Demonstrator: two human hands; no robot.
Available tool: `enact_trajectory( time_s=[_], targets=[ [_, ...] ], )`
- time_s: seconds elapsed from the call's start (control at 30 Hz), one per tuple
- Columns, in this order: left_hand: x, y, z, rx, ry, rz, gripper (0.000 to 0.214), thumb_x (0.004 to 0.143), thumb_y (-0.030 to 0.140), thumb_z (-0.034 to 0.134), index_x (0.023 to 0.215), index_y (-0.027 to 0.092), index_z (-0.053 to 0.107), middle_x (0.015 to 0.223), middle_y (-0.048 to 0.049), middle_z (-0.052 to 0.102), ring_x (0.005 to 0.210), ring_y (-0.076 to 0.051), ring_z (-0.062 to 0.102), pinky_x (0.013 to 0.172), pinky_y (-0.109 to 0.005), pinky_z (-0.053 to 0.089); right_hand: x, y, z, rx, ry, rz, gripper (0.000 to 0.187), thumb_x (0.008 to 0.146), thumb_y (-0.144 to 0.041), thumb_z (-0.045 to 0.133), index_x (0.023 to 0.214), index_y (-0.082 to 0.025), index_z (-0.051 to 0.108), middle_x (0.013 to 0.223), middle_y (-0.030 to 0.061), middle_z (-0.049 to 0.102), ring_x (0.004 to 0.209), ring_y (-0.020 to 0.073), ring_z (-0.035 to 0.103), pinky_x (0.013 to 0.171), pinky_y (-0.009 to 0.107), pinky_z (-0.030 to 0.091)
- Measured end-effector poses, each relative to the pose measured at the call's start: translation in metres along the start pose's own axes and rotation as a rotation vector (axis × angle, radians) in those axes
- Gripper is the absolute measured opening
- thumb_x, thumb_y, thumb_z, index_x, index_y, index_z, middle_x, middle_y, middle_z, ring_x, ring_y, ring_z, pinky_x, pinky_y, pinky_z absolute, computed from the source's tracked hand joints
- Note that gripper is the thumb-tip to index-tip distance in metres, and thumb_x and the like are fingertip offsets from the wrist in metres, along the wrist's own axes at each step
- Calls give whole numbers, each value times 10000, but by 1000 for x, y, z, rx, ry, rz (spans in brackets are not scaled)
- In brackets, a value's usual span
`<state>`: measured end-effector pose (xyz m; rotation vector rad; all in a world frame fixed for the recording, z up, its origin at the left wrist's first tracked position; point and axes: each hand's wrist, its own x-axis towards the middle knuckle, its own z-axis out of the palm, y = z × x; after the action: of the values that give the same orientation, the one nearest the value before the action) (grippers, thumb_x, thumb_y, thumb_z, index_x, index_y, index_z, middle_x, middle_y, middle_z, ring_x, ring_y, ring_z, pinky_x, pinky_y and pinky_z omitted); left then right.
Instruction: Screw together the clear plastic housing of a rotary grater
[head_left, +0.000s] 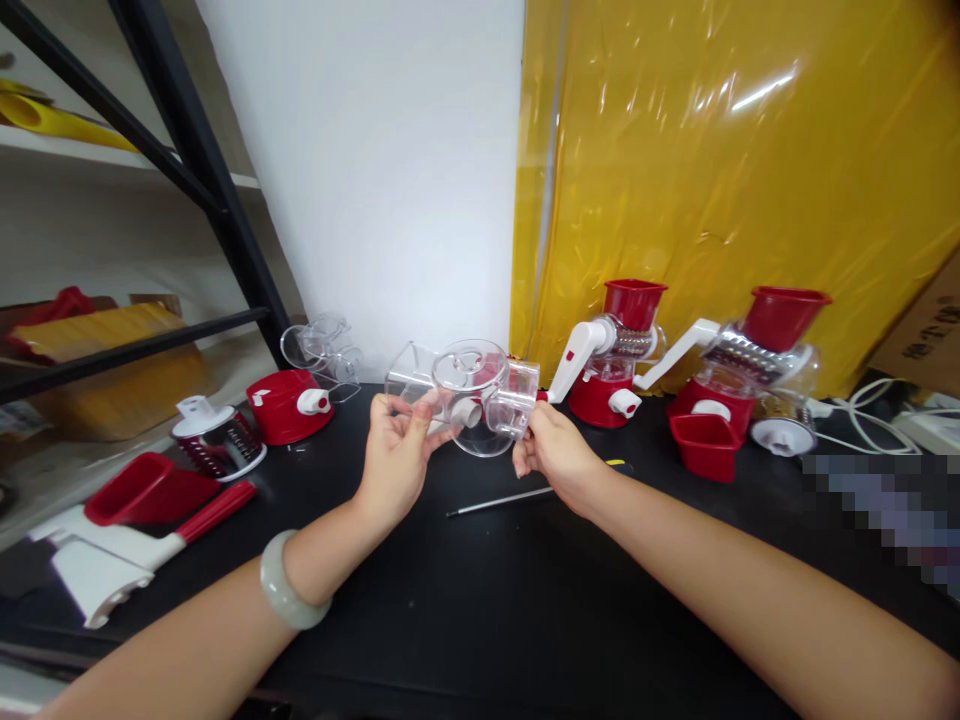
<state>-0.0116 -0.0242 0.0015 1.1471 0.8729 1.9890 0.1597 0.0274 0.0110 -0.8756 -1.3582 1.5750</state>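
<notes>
Both my hands hold a clear plastic grater housing [466,392] above the black table [480,590]. My left hand [395,452] grips its left end with fingers curled, a pale bangle on that wrist. My right hand [553,455] pinches the housing's right cylindrical end. A thin metal rod [499,501] lies on the table just below my right hand.
Two assembled red-and-white rotary graters [609,358] [739,372] stand at the back right, with a red hopper [705,444] in front. At left lie a red base [286,405], a drum blade [217,438], a clear housing [322,347], a red pusher [154,490] and white parts. A black shelf frame stands at left.
</notes>
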Motion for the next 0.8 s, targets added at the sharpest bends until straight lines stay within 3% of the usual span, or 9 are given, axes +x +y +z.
enact_trajectory(
  time_s=[0.33, 0.63, 0.8],
  targets=[
    [-1, 9, 1, 2, -53, -78, 467, 795, 454, 751, 856, 230, 346, 998, -40, 714, 1195, -261, 627, 763, -418, 614, 8, 5, -6, 24, -26, 3, 194, 889, -387, 510, 796, -226, 452, 498, -55, 610, 341, 93, 543, 379, 185, 350],
    [0, 11, 1, -10, -50, -131, 446, 802, 429, 752, 855, 221, 362, 964, -17, 723, 1022, -218, 706, 757, -421, 620, 14, 13, -9, 59, -30, -25, 175, 873, -358, 525, 787, -233, 437, 458, -76, 582, 331, 91, 534, 381, 183, 336],
    [0, 10, 0, 2, -52, -130, 464, 789, 441, 761, 841, 220, 357, 987, -37, 729, 1184, -261, 638, 800, -457, 611, 16, 14, -12, 109, -61, -31, 176, 859, -376, 573, 833, -238, 467, 503, -66, 616, 372, 109, 557, 428, 216, 402]
  ],
)
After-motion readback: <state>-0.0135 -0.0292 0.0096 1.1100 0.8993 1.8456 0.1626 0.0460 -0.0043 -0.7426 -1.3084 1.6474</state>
